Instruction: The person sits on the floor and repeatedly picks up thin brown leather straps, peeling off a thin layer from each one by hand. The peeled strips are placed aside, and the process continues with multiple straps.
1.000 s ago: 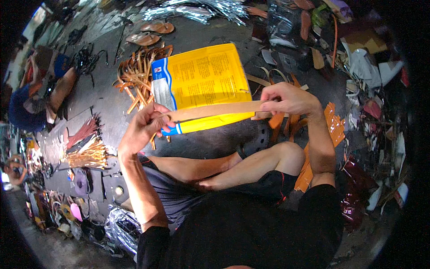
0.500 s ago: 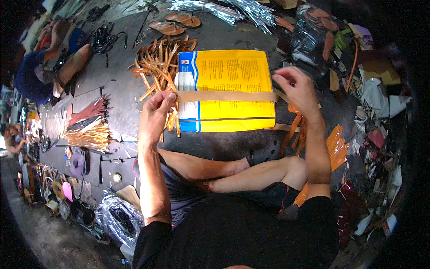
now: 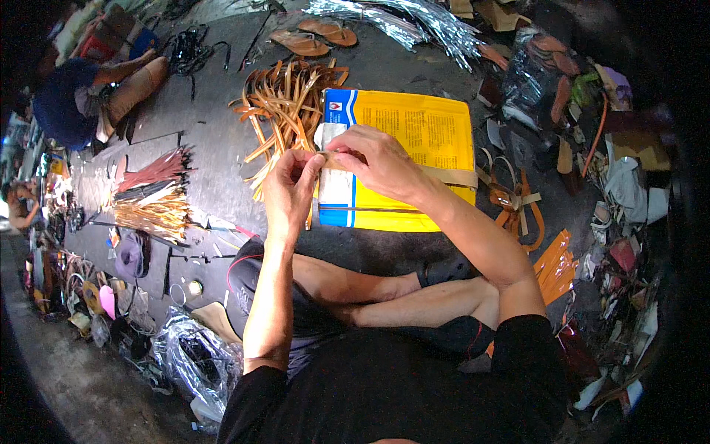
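In front of my crossed legs lies a flat yellow block-shaped package or tin (image 3: pixel 421 118) with a blue and white left end. A beige strap (image 3: pixel 455 177) runs across its top, partly covered by my right hand. At the package's left edge, my left hand (image 3: pixel 290 189) pinches the strap between thumb and fingers. Reaching across from the right, my right hand (image 3: pixel 381 166) is closed on the strap just beside the left fingertips. A dark thin band (image 3: pixel 384 209) crosses the package nearer to me. Shiny brown strips (image 3: pixel 285 92) lie in a heap against its left side.
More orange-brown straps (image 3: pixel 518 211) lie right of the package. Sandals (image 3: pixel 329 32) and silver strips (image 3: pixel 429 29) are beyond it. Scraps and plastic bags (image 3: pixel 621 181) crowd the right. Red, black and gold strip bundles (image 3: pixel 151 196) lie left, and another person (image 3: pixel 70 103) sits far left.
My right hand has moved left from the package's right side over its top to meet my left hand. The whole view has shifted slightly, and the package appears further right.
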